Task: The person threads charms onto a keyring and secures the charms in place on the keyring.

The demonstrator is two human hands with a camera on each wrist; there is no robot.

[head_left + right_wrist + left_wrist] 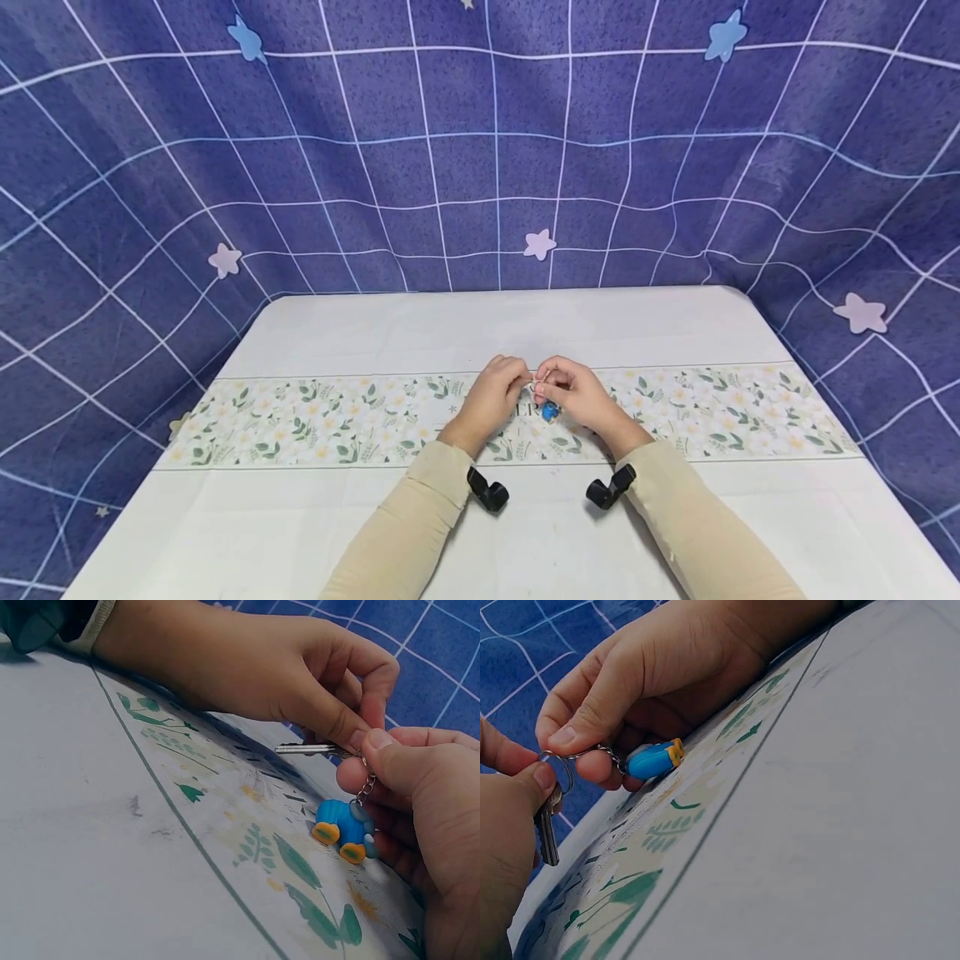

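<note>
A metal key hangs on a split key ring, between both hands. By a short chain, a small blue figurine charm with yellow feet is attached to the ring. My left hand pinches the key and ring between thumb and forefinger, partly hiding the key's head. The thumb and forefinger of my right hand pinch the ring where the chain joins it. Below the right hand's fingers dangles the charm, just over the table. The fingertips of the two hands nearly meet.
Under the hands, a floral printed band runs across the white table. A blue gridded curtain with stars surrounds the back and sides. Black wrist cameras sit at both beige sleeves.
</note>
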